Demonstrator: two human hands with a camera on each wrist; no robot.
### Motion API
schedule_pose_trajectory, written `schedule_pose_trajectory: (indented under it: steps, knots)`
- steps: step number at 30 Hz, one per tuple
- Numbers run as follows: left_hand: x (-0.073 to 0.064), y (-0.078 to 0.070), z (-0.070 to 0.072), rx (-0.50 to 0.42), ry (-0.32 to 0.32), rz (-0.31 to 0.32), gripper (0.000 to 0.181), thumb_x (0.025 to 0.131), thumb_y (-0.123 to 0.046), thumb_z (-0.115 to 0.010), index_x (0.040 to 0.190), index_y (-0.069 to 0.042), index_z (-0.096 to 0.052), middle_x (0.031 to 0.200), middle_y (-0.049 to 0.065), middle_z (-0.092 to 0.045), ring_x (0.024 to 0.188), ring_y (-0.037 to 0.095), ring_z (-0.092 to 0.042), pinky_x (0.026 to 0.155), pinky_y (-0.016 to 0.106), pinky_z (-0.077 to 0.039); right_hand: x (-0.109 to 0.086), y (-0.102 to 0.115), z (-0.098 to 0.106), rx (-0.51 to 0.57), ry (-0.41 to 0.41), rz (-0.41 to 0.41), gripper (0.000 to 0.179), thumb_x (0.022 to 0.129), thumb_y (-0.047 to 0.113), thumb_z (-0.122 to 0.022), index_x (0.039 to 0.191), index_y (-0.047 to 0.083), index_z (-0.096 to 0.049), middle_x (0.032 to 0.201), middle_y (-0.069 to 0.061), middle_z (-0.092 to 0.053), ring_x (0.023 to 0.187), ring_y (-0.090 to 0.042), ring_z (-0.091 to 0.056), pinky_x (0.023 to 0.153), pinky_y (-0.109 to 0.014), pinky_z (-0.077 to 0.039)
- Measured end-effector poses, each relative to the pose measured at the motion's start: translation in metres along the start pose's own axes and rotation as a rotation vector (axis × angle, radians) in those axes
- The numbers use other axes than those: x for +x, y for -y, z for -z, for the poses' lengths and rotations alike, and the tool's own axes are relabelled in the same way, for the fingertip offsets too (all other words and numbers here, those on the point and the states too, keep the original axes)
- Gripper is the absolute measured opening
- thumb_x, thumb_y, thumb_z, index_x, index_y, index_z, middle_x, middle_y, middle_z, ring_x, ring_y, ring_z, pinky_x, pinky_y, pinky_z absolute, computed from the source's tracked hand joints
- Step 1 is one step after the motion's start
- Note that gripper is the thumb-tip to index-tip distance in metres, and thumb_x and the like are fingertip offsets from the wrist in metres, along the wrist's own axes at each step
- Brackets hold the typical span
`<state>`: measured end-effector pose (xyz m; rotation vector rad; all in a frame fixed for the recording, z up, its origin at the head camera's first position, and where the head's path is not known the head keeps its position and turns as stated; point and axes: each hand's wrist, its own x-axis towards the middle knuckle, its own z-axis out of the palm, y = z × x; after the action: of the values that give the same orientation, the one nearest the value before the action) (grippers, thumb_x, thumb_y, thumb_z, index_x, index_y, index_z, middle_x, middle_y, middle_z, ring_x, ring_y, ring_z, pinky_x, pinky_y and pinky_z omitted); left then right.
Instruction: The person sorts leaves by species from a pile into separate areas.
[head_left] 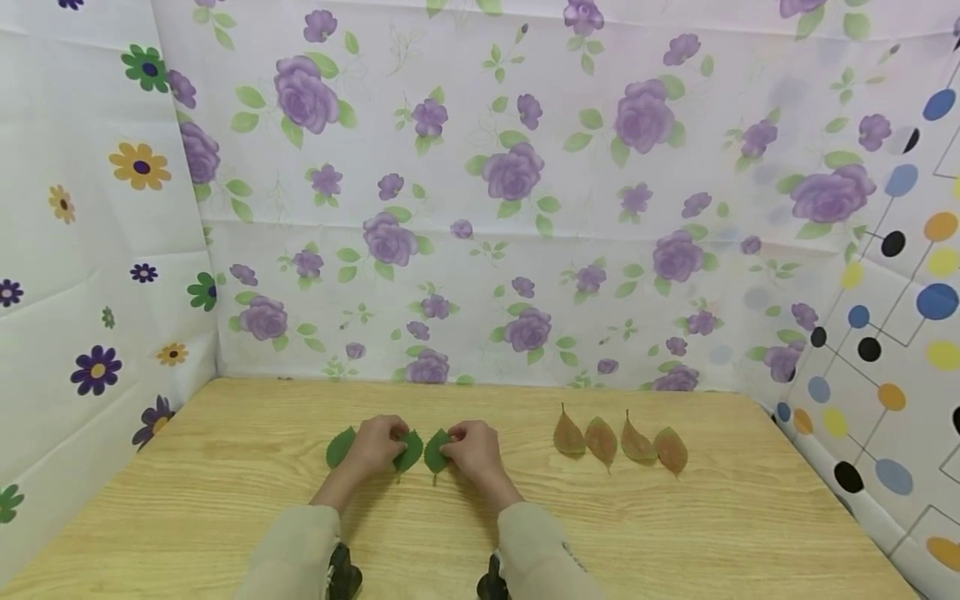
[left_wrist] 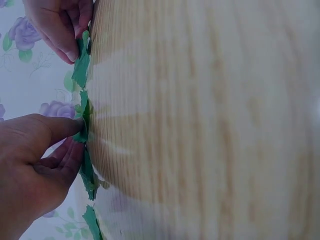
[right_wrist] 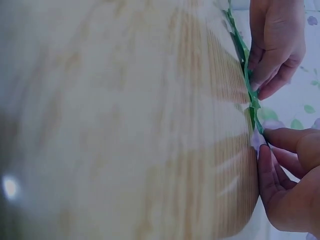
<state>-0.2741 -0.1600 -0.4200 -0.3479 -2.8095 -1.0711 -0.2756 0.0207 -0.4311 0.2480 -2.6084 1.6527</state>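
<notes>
Several green leaves stand in a row near the middle of the table. My left hand (head_left: 377,443) pinches the edge of one green leaf (head_left: 409,454), its thumb and fingertips also showing in the left wrist view. Just to the right, my right hand (head_left: 475,447) pinches another green leaf (head_left: 433,455) between thumb and fingers. The stems of both leaves point toward me, with a narrow gap between the blades. Left of my left hand lies a further green leaf (head_left: 340,447). One more green leaf (left_wrist: 88,175) appears in the left wrist view, hidden behind the left hand in the head view.
Right of my hands, a row of reddish-brown leaves (head_left: 601,442) lies on the wooden table (head_left: 420,533), stems alternating away and toward me. A flowered cloth (head_left: 465,275) hangs behind the table's far edge. Patterned cloths also hang on both sides.
</notes>
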Motion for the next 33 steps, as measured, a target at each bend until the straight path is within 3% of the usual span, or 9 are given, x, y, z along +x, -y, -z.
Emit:
schedule_pose_trajectory:
  steps: [6,10,19,20,26,27,30,33]
  knots:
    - [0.0,0.001,0.001,0.01,-0.002,-0.011,0.018,0.081,0.011,-0.067,0.099,0.01,-0.066,0.092,0.015,-0.066,0.087,0.028,-0.062,0.076,0.04,-0.054,-0.001,0.002,0.0,-0.053,-0.013,0.018,0.025,0.08,0.0,-0.075,0.102,-0.01,-0.068,0.084,-0.009,-0.066,0.08,-0.022,-0.064,0.071,-0.032,-0.055]
    - [0.0,0.0,0.001,0.015,-0.001,-0.008,0.018,0.081,0.012,-0.067,0.099,0.01,-0.066,0.091,0.016,-0.066,0.086,0.029,-0.063,0.076,0.04,-0.055,-0.001,0.002,0.001,-0.049,-0.005,0.028,0.024,0.081,0.0,-0.074,0.102,-0.01,-0.067,0.085,-0.01,-0.065,0.081,-0.023,-0.064,0.071,-0.033,-0.055]
    - [0.004,-0.002,0.003,0.059,-0.031,-0.017,0.017,0.085,0.009,-0.062,0.101,0.013,-0.065,0.105,0.028,-0.063,0.097,0.04,-0.061,0.08,0.045,-0.054,0.001,0.009,0.019,-0.032,0.127,0.019,0.033,0.088,0.005,-0.063,0.116,-0.012,-0.061,0.1,-0.019,-0.065,0.08,-0.027,-0.065,0.071,-0.035,-0.055]
    - [0.004,-0.002,0.004,0.064,-0.041,-0.02,0.017,0.086,0.007,-0.061,0.102,0.013,-0.065,0.107,0.029,-0.062,0.088,0.035,-0.063,0.074,0.042,-0.055,0.002,0.01,0.023,-0.049,0.138,0.027,0.033,0.089,0.007,-0.063,0.117,-0.011,-0.06,0.102,-0.02,-0.065,0.083,-0.028,-0.065,0.072,-0.037,-0.056]
    - [0.003,-0.004,0.011,0.187,-0.103,-0.091,0.026,0.094,-0.009,-0.061,0.111,0.01,-0.064,0.112,0.031,-0.06,0.095,0.041,-0.06,0.081,0.049,-0.053,0.006,0.007,0.055,-0.228,0.12,0.119,0.037,0.092,0.017,-0.061,0.121,-0.007,-0.061,0.108,-0.021,-0.065,0.097,-0.034,-0.063,0.081,-0.045,-0.054]
    - [0.001,-0.004,0.012,0.216,-0.105,-0.101,0.029,0.096,-0.013,-0.06,0.113,0.009,-0.063,0.113,0.03,-0.06,0.105,0.047,-0.055,0.087,0.055,-0.049,0.005,0.007,0.062,-0.264,0.109,0.143,0.037,0.093,0.018,-0.061,0.121,-0.006,-0.061,0.109,-0.021,-0.065,0.097,-0.034,-0.064,0.08,-0.045,-0.054]
    - [-0.004,-0.007,0.015,0.291,-0.092,-0.12,0.041,0.098,-0.028,-0.056,0.119,0.008,-0.061,0.116,0.029,-0.059,0.106,0.047,-0.054,0.088,0.056,-0.048,-0.002,0.007,0.082,-0.394,0.065,0.198,0.037,0.093,0.02,-0.061,0.122,-0.003,-0.063,0.113,-0.02,-0.065,0.096,-0.034,-0.064,0.076,-0.045,-0.054]
    - [-0.011,-0.01,0.016,0.411,-0.1,-0.182,0.053,0.096,-0.041,-0.057,0.121,0.005,-0.061,0.116,0.026,-0.061,0.104,0.046,-0.056,0.085,0.055,-0.049,-0.014,0.005,0.103,-0.513,0.029,0.24,0.036,0.093,0.022,-0.063,0.122,0.0,-0.064,0.117,-0.02,-0.062,0.099,-0.035,-0.062,0.073,-0.046,-0.054]
